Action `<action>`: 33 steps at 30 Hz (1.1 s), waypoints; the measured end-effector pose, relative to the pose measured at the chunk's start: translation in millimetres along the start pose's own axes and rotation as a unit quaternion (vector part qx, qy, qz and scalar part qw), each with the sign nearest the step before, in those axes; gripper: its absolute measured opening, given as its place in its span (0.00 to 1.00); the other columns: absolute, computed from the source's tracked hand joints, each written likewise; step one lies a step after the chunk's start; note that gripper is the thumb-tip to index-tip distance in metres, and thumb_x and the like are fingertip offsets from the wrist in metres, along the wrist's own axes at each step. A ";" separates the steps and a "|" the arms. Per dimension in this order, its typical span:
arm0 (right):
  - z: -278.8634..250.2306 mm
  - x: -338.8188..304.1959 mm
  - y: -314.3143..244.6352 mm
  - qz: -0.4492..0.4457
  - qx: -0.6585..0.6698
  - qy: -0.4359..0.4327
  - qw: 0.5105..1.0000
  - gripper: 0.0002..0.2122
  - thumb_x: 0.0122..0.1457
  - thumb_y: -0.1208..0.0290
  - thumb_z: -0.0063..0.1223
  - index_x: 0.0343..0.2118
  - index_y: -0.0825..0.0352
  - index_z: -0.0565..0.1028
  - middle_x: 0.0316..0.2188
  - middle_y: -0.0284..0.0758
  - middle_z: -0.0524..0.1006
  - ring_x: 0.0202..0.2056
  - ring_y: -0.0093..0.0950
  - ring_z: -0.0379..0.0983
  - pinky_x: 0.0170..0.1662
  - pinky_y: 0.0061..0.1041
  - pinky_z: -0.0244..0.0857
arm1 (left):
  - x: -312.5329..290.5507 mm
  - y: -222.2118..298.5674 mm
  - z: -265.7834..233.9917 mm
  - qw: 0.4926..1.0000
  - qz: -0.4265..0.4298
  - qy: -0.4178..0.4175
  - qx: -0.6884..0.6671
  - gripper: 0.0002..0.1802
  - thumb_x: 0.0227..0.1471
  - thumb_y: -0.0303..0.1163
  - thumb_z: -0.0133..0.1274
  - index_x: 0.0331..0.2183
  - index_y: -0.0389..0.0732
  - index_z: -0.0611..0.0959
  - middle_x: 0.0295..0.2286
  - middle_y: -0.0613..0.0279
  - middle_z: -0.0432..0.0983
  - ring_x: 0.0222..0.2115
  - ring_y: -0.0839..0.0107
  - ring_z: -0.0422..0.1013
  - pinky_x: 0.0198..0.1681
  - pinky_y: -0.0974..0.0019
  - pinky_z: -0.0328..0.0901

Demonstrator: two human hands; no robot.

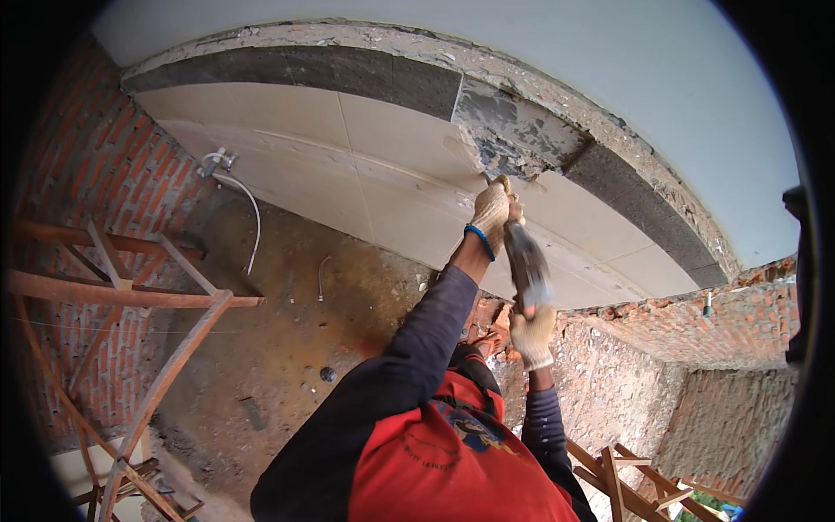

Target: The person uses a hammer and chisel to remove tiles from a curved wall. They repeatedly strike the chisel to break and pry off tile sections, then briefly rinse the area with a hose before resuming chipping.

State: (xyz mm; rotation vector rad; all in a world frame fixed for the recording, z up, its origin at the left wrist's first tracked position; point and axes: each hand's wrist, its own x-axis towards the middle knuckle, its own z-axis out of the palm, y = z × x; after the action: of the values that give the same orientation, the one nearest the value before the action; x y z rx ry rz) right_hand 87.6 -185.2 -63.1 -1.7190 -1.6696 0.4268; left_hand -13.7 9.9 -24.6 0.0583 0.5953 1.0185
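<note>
Left fingers (494, 207) gripped the front of the demolition hammer (528, 268), right fingers (531, 329) its rear; it lay between them, near the broken top edge of the tiled wall (402, 150).

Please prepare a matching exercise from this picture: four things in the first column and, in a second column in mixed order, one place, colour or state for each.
Column one
1. Left hand
2. Right hand
3. Power tool
4. Hose

Column two
A. White, hanging below a wall tap
B. Gloved, at the tool's end nearer the red garment
C. Gloved, with a blue band at the wrist
D. Blurred, between two gloves

Right pairs: 1-C, 2-B, 3-D, 4-A
</note>
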 end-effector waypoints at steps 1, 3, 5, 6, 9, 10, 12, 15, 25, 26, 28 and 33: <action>1.1 3.3 -1.1 0.002 0.056 0.001 0.998 0.05 0.43 0.79 0.48 0.25 0.67 0.73 0.17 0.36 0.73 0.20 0.20 0.66 0.25 0.21 0.62 | 1.6 -2.9 0.6 1.000 -0.021 0.008 0.010 0.13 0.54 0.33 0.36 0.18 0.52 0.66 0.11 0.72 0.55 0.10 0.76 0.55 0.13 0.70 0.51; -3.3 7.2 -4.6 0.020 0.117 0.015 0.993 0.05 0.42 0.82 0.47 0.24 0.68 0.73 0.14 0.36 0.72 0.19 0.17 0.66 0.24 0.22 0.62 | 1.3 -6.2 -0.9 0.999 -0.003 -0.023 -0.037 0.13 0.53 0.32 0.37 0.18 0.51 0.66 0.12 0.72 0.55 0.10 0.76 0.54 0.14 0.70 0.52; -13.8 -2.6 -16.0 0.110 0.094 -0.043 0.988 0.07 0.46 0.77 0.49 0.29 0.70 0.74 0.21 0.35 0.75 0.25 0.20 0.70 0.30 0.23 0.65 | -0.6 -5.7 -0.9 0.999 0.001 -0.025 -0.030 0.12 0.53 0.32 0.37 0.18 0.52 0.66 0.12 0.73 0.54 0.10 0.77 0.54 0.13 0.71 0.51; -18.8 -7.5 -22.4 0.044 0.115 -0.006 0.992 0.08 0.48 0.74 0.49 0.32 0.70 0.74 0.24 0.35 0.75 0.28 0.21 0.70 0.33 0.23 0.65 | 0.1 -2.7 1.1 1.000 0.022 -0.021 -0.008 0.12 0.54 0.32 0.37 0.19 0.53 0.67 0.12 0.73 0.54 0.10 0.77 0.53 0.12 0.71 0.50; -24.7 -25.8 -46.9 0.243 0.484 0.122 0.832 0.05 0.50 0.75 0.48 0.28 0.70 0.73 0.20 0.31 0.70 0.25 0.21 0.67 0.32 0.20 0.61 | -5.2 4.6 1.7 0.999 -0.036 0.026 -0.022 0.13 0.54 0.32 0.37 0.19 0.53 0.66 0.12 0.74 0.56 0.09 0.80 0.53 0.12 0.74 0.48; -25.8 -33.0 -55.2 0.319 0.611 0.240 0.683 0.03 0.51 0.77 0.47 0.26 0.69 0.72 0.17 0.29 0.68 0.22 0.21 0.65 0.30 0.17 0.59 | -5.3 6.2 3.9 0.998 -0.027 0.050 -0.006 0.15 0.55 0.32 0.36 0.17 0.50 0.63 0.11 0.73 0.54 0.08 0.80 0.52 0.10 0.73 0.48; -30.1 -30.9 -60.7 0.315 0.635 0.169 0.685 0.06 0.51 0.73 0.48 0.30 0.68 0.73 0.24 0.32 0.72 0.28 0.23 0.68 0.34 0.21 0.62 | -5.7 7.7 3.9 0.999 -0.028 0.009 -0.020 0.16 0.56 0.34 0.37 0.17 0.49 0.63 0.11 0.73 0.55 0.09 0.80 0.52 0.10 0.73 0.48; -27.8 -6.3 -47.9 0.183 0.394 0.052 0.899 0.04 0.50 0.74 0.49 0.25 0.68 0.71 0.23 0.34 0.71 0.26 0.22 0.66 0.31 0.22 0.61 | -4.0 6.9 0.8 0.999 -0.031 0.001 -0.029 0.12 0.54 0.32 0.37 0.19 0.52 0.65 0.11 0.73 0.56 0.09 0.79 0.53 0.11 0.74 0.49; -13.8 -26.2 40.3 -0.022 0.442 0.034 0.896 0.12 0.51 0.70 0.53 0.35 0.73 0.69 0.27 0.33 0.71 0.25 0.19 0.67 0.28 0.17 0.61 | -9.9 6.7 1.5 0.999 -0.033 -0.002 0.003 0.10 0.55 0.32 0.35 0.23 0.53 0.68 0.12 0.74 0.57 0.09 0.81 0.54 0.10 0.74 0.50; -14.9 -22.1 45.8 -0.074 0.497 0.039 0.864 0.11 0.54 0.68 0.51 0.33 0.73 0.68 0.26 0.34 0.70 0.25 0.21 0.67 0.27 0.19 0.61 | -9.8 4.9 2.6 1.000 -0.031 0.007 0.001 0.10 0.56 0.32 0.35 0.23 0.53 0.68 0.12 0.74 0.57 0.09 0.81 0.54 0.10 0.74 0.50; -17.6 -8.7 50.6 -0.072 0.393 -0.014 0.917 0.09 0.54 0.69 0.49 0.28 0.71 0.69 0.21 0.37 0.72 0.22 0.25 0.69 0.25 0.23 0.63 | -6.7 2.6 3.8 0.999 -0.029 0.020 -0.005 0.10 0.56 0.33 0.36 0.23 0.53 0.68 0.12 0.75 0.57 0.09 0.81 0.54 0.11 0.74 0.49; 0.8 10.9 20.2 -0.021 0.077 -0.022 0.997 0.02 0.42 0.80 0.51 0.20 0.68 0.70 0.15 0.38 0.73 0.16 0.30 0.70 0.23 0.24 0.62 | 4.3 0.4 -3.2 0.999 -0.041 -0.006 0.012 0.12 0.52 0.34 0.37 0.18 0.51 0.68 0.11 0.71 0.57 0.08 0.76 0.54 0.11 0.68 0.51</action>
State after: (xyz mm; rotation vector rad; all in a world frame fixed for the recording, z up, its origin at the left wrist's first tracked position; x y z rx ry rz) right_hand 103.3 -173.1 -74.8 -1.5705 -1.6550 0.5616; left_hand -14.0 12.9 -29.0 0.0606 0.5942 0.9314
